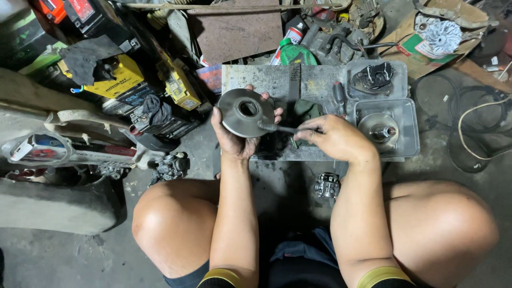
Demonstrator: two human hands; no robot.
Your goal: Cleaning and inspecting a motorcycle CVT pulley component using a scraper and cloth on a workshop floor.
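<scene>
Pulley disc (246,112) in left fingers (277,112) (upright)

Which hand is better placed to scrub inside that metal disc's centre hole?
Probably the right hand: it already grips the small brush, bristles touching the disc, while the left hand is busy holding it.

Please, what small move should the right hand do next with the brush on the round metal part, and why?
Probably a short stroke of the brush along the rim of the metal disc. The left hand holds the disc up with its face toward the camera, and the right hand has the bristle end already at the disc's lower right edge, so only a small sweep seems needed.
</scene>
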